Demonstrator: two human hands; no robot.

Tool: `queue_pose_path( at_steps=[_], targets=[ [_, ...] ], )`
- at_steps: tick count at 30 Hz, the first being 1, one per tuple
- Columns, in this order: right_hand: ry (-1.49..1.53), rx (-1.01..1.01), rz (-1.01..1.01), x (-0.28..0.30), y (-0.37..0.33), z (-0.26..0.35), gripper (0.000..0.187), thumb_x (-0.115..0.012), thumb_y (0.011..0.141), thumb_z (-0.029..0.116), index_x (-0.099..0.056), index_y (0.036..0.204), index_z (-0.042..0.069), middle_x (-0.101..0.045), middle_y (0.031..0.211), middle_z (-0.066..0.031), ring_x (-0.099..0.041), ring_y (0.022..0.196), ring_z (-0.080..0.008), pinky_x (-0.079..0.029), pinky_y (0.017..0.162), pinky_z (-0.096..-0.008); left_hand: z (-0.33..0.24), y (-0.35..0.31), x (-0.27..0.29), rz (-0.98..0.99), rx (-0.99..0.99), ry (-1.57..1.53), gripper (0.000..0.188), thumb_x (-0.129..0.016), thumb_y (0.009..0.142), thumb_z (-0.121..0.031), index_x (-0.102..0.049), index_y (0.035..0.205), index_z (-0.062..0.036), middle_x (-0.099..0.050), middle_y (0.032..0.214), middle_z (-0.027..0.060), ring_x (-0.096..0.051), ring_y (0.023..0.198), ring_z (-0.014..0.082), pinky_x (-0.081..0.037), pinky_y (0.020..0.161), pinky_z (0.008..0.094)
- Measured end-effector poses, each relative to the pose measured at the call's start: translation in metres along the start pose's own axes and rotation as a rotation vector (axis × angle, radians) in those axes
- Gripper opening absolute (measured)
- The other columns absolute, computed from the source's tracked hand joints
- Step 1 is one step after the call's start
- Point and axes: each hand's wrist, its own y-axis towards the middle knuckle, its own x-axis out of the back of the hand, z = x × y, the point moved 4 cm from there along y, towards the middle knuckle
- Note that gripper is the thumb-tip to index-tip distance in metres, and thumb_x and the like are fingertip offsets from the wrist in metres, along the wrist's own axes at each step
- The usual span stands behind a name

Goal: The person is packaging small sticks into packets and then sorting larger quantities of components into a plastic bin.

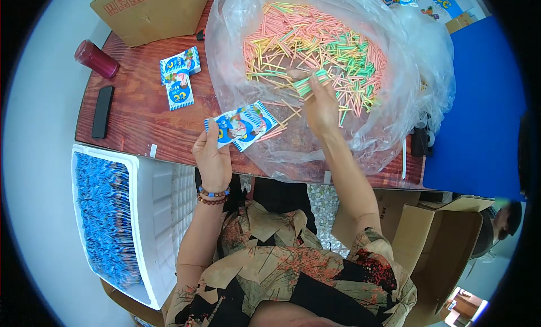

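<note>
My left hand (212,157) grips a few blue-and-white packets (243,126), fanned over the table's front part. In my right hand (321,105) is a small bundle of thin candy sticks (311,83), green and pale striped, pinched between thumb and fingers. The bundle is over a large clear plastic bag (225,73), spread open around a heap of pink, yellow and green sticks (315,31). Several loose sticks (288,117) lie beside the held packets, some partly hidden by them. Two more packets (180,89) lie overlapping on the table to the left.
On the wooden table (135,96) stand a cardboard box (152,14), a dark red cup (97,59) and a black phone (102,112). A white foam box (138,225) full of blue packets is at lower left. A blue panel (479,107) and an open carton (445,242) are at right.
</note>
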Motion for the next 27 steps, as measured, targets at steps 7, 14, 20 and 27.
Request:
queue_pose_path(
  at_steps=[7,14,20,27],
  targets=[
    [0.487,0.154,0.065,-0.041,-0.024,0.024,0.026,-0.041,0.100,0.016,-0.051,0.117,-0.002,-0.061,0.114,-0.0203,-0.051,0.122,-0.0334,-0.033,0.110,-0.0458,0.011,0.007,-0.041,0.083,0.088,-0.008,0.022,-0.056,0.096,-0.022,-0.066,0.091,-0.0030,-0.069,0.096,0.0073,-0.064,0.088,0.0144,-0.050,0.079,0.0320],
    [0.525,0.175,0.000,-0.054,-0.035,0.024,0.021,-0.042,0.099,0.014,-0.050,0.115,0.002,-0.061,0.116,-0.0207,-0.051,0.121,-0.0334,-0.033,0.110,-0.0466,0.023,0.007,-0.048,0.107,0.100,-0.088,0.024,-0.054,0.098,-0.022,-0.066,0.091,-0.0025,-0.069,0.094,0.0079,-0.067,0.083,0.0162,-0.055,0.073,0.0325],
    [0.479,0.146,0.028,-0.057,-0.039,0.019,0.020,-0.043,0.099,0.014,-0.050,0.113,0.002,-0.061,0.117,-0.0204,-0.054,0.117,-0.0320,-0.037,0.105,-0.0445,0.029,0.009,-0.050,0.105,0.103,-0.083,0.025,-0.053,0.098,-0.022,-0.067,0.093,-0.0016,-0.069,0.097,0.0088,-0.067,0.085,0.0167,-0.055,0.075,0.0325],
    [0.402,0.108,0.029,-0.059,-0.045,0.010,0.023,-0.042,0.101,0.020,-0.050,0.114,0.003,-0.048,0.136,-0.0203,-0.049,0.122,-0.0224,-0.040,0.101,-0.0344,0.030,0.007,-0.055,0.090,0.108,-0.055,0.026,-0.054,0.097,-0.025,-0.066,0.097,-0.0025,-0.069,0.097,0.0071,-0.065,0.088,0.0163,-0.052,0.078,0.0327]
  ],
)
